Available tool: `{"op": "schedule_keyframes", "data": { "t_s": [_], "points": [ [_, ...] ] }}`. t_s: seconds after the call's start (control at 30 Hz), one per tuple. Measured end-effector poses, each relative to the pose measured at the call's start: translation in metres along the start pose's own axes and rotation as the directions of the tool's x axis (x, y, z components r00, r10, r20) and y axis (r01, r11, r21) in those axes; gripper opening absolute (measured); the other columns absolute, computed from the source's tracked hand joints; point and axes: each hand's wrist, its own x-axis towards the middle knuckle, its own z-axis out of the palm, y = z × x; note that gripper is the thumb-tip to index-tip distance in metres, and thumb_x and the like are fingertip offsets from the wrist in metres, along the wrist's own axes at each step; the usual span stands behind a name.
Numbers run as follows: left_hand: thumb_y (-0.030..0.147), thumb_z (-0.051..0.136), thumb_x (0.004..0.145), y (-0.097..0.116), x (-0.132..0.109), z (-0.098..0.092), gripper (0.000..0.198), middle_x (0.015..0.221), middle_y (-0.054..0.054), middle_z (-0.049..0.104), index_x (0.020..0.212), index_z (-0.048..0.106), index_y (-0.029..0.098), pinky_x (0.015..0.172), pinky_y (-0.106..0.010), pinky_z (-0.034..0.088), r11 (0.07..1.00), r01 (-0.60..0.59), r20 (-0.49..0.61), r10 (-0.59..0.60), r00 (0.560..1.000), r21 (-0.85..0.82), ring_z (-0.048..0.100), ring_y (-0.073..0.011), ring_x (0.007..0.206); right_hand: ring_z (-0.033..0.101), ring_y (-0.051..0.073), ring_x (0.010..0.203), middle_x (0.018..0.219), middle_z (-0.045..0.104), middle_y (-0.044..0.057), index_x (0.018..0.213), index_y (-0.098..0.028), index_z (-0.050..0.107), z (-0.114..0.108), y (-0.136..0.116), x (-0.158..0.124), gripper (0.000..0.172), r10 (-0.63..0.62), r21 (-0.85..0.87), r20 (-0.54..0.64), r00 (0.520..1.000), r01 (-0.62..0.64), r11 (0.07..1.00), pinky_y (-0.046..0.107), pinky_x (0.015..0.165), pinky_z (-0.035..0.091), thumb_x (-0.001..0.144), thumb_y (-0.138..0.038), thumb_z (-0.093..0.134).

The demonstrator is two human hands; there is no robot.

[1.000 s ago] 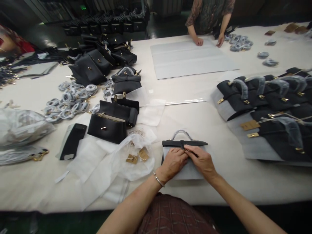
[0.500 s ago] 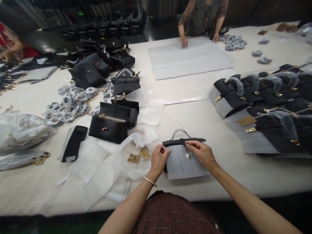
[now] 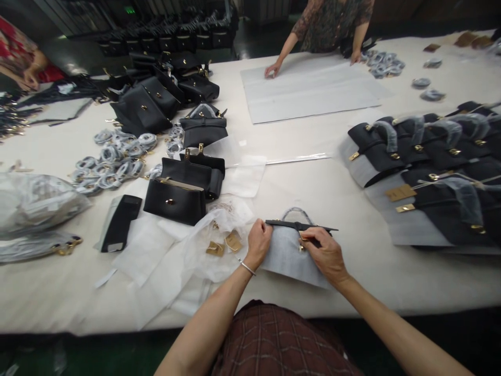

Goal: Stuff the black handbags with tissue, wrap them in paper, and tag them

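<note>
At the far edge of the pale-covered table [image 3: 391, 284] stands a person [image 3: 332, 26] in a patterned top, with a broad grey sheet [image 3: 309, 93] just inside that edge and wrapped coils [image 3: 382, 63] to its right. Left of the sheet lies a heap of black bags [image 3: 143, 110]. Crumpled white wrapping [image 3: 193, 266], two brown tags [image 3: 234, 242] among it, spreads toward the near edge.

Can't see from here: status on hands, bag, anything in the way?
Left hand at bag's left edge. Right hand pinching flap tab. Grey sheet over bag's front, clasp showing.
</note>
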Motion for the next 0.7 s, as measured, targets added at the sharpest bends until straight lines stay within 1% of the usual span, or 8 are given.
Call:
{"op": "schedule_keyframes", "data": {
  "t_s": [0.13,0.2,0.23,0.3,0.33,0.37,0.5,0.7],
  "points": [
    [0.025,0.057,0.088,0.009,-0.012,-0.009,0.008,0.088,-0.003,0.059,0.09,0.051,0.02,0.078,-0.033,0.043,0.989,-0.131,-0.057,0.135,0.989,0.075,0.056,-0.0195,0.083,0.064,0.021,0.089,0.091,0.066,0.005,0.085,-0.023,0.068,-0.001,0.011,0.001,0.011,-0.035,0.009,0.027,0.999,0.035,0.999,0.036,0.081,0.053,0.087,-0.022,0.057],
    [0.024,0.057,0.089,0.017,-0.029,-0.014,0.014,0.106,-0.008,0.061,0.102,0.053,0.02,0.091,-0.038,0.043,0.925,-0.353,-0.045,0.363,0.931,0.141,0.057,-0.0219,0.1,0.064,0.021,0.088,0.09,0.067,0.005,0.084,-0.023,0.068,-0.001,0.015,0.001,0.012,-0.027,0.006,0.017,0.999,0.027,1.0,0.036,0.081,0.053,0.087,-0.023,0.057],
    [0.024,0.056,0.091,0.021,-0.04,-0.015,0.016,0.111,-0.009,0.062,0.106,0.053,0.02,0.095,-0.038,0.042,0.837,-0.515,0.012,0.522,0.853,0.184,0.056,-0.022,0.106,0.065,0.021,0.088,0.09,0.067,0.004,0.084,-0.023,0.068,-0.001,0.016,0.001,0.011,-0.024,0.003,0.015,1.0,0.024,1.0,0.036,0.081,0.054,0.087,-0.024,0.057],
    [0.033,0.055,0.095,0.026,-0.059,-0.012,0.022,0.116,-0.01,0.063,0.113,0.054,0.02,0.098,-0.038,0.042,0.567,-0.786,0.214,0.759,0.615,0.246,0.056,-0.0226,0.113,0.065,0.021,0.088,0.091,0.068,0.004,0.086,-0.023,0.069,-0.001,0.016,0.001,0.011,-0.016,-0.004,0.011,1.0,0.016,1.0,0.036,0.082,0.054,0.087,-0.027,0.058],
    [0.039,0.057,0.094,0.026,-0.067,-0.009,0.031,0.12,-0.011,0.063,0.117,0.053,0.019,0.099,-0.039,0.042,0.452,-0.853,0.318,0.794,0.518,0.26,0.055,-0.0236,0.115,0.065,0.021,0.088,0.091,0.069,0.004,0.087,-0.023,0.069,-0.002,0.015,0.001,0.012,-0.012,-0.009,0.01,1.0,0.012,1.0,0.036,0.082,0.054,0.087,-0.028,0.058],
    [0.044,0.06,0.092,0.024,-0.072,-0.005,0.04,0.124,-0.012,0.062,0.121,0.052,0.018,0.099,-0.039,0.042,0.391,-0.879,0.398,0.786,0.473,0.272,0.055,-0.0247,0.118,0.066,0.021,0.088,0.092,0.069,0.005,0.088,-0.023,0.069,-0.002,0.014,0.001,0.012,-0.007,-0.016,0.007,1.0,0.007,1.0,0.037,0.083,0.054,0.088,-0.029,0.058],
    [0.042,0.068,0.087,0.006,-0.072,0.008,0.056,0.136,-0.013,0.056,0.133,0.046,0.018,0.102,-0.04,0.04,0.352,-0.873,0.486,0.729,0.482,0.338,0.052,-0.0256,0.126,0.067,0.021,0.083,0.089,0.07,0.004,0.087,-0.023,0.069,-0.006,0.005,0.003,0.013,0.012,-0.044,-0.004,1.0,-0.012,0.999,0.035,0.078,0.055,0.087,-0.033,0.06],
    [0.029,0.055,0.097,-0.003,-0.061,0.016,0.039,0.134,-0.011,0.058,0.133,0.048,0.016,0.103,-0.039,0.04,0.288,-0.896,0.453,0.785,0.423,0.337,0.05,-0.0222,0.128,0.067,0.022,0.084,0.088,0.071,0.004,0.085,-0.023,0.069,-0.014,-0.008,-0.009,0.012,-0.005,-0.089,-0.04,0.999,0.002,0.996,0.037,0.081,0.055,0.087,-0.03,0.06]
  ]
}}
